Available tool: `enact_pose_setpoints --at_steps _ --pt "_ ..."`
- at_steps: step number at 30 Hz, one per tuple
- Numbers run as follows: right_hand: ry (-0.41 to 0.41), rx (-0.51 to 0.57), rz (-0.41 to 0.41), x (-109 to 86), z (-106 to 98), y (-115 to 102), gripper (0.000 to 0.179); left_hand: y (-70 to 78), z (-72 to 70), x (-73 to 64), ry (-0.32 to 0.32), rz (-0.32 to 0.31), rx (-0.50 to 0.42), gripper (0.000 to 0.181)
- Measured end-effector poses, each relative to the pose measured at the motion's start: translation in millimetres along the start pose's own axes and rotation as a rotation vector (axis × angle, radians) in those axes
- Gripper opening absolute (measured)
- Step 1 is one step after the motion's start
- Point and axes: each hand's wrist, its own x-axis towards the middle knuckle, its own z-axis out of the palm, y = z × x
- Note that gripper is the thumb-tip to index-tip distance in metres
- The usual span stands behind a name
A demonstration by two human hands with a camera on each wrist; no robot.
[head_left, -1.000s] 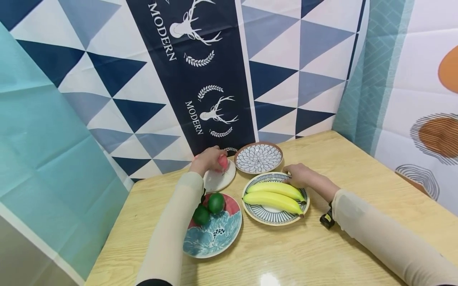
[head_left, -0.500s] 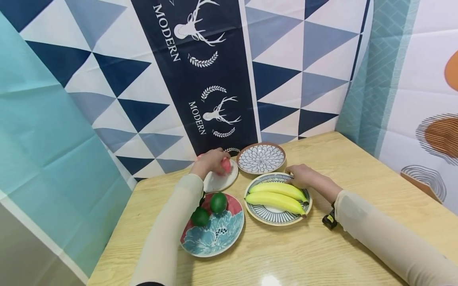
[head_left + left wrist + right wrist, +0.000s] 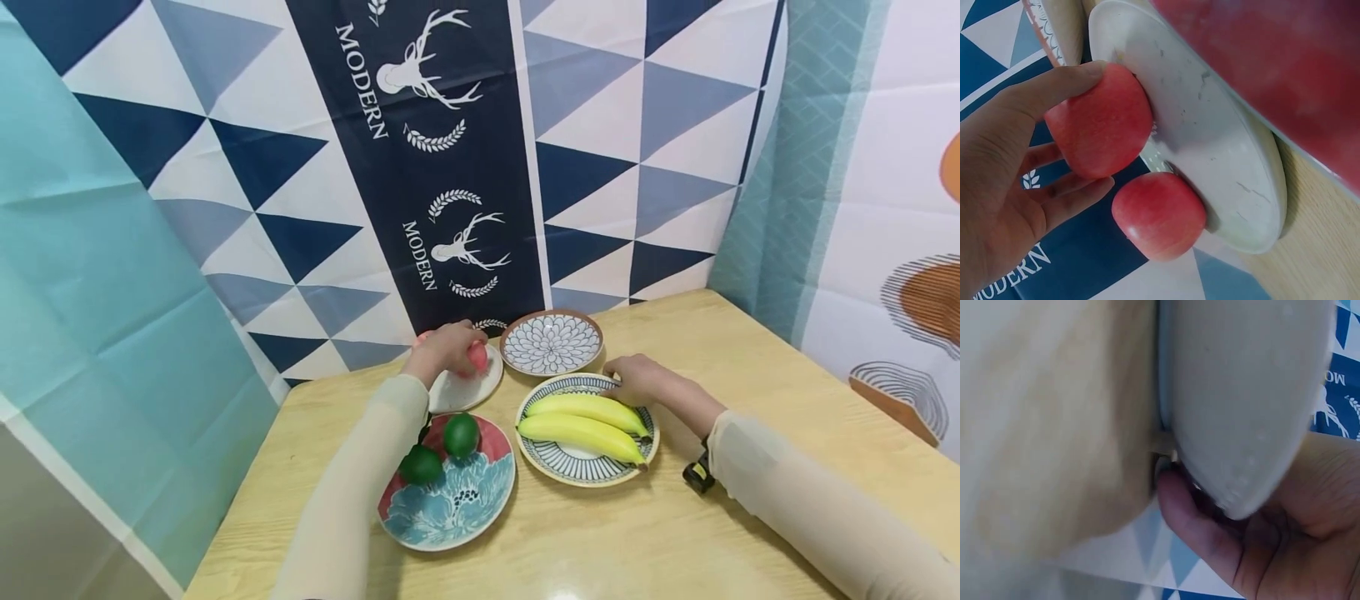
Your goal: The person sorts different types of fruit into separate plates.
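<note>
My left hand (image 3: 447, 348) holds a red apple (image 3: 1100, 125) between thumb and fingers, over a small white plate (image 3: 1216, 150). A second red apple (image 3: 1159, 215) sits on that plate, just below the held one in the left wrist view. Whether the held apple touches the plate I cannot tell. On the other side, my right hand (image 3: 636, 379) grips the far right rim of a striped plate (image 3: 540, 460), its fingers curled at the edge. Two yellow bananas (image 3: 577, 435) lie side by side on this plate. Its pale underside fills much of the right wrist view.
Nearer me is a red and blue flower-patterned plate (image 3: 450, 529) with two round green fruits (image 3: 461, 435), partly behind the left arm. A brown-rimmed dish (image 3: 551, 343) with a petal pattern stands at the back by the patterned cloth (image 3: 585, 196). All rest on a wooden table (image 3: 592, 533).
My left hand has shifted slightly right with the apple, over the white plate. The right hand stays at the striped plate's rim. The head view has tilted a little.
</note>
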Motion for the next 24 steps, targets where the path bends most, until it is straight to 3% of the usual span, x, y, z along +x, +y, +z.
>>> enact_pose_setpoints --at_steps 5,10,14,19,24 --pt "0.042 0.051 0.019 4.8 -19 -1 0.033 -1.0 3.5 -3.6 0.001 0.016 0.003 0.068" --pt "0.108 0.121 0.057 29.7 -57 -6 0.037 -1.3 0.8 -4.8 0.028 0.014 0.029 0.069" --pt "0.116 0.114 0.108 52.0 -75 -7 0.036 -0.9 0.8 -4.2 0.031 0.021 0.027 0.068" --pt "0.126 0.05 0.19 72.0 -81 -9 0.031 -1.1 0.5 -3.9 0.037 0.048 0.057 0.064" --pt "0.098 -0.045 0.267 90.1 -73 -12 0.039 -1.2 -1.3 -5.4 0.034 0.027 0.042 0.065"
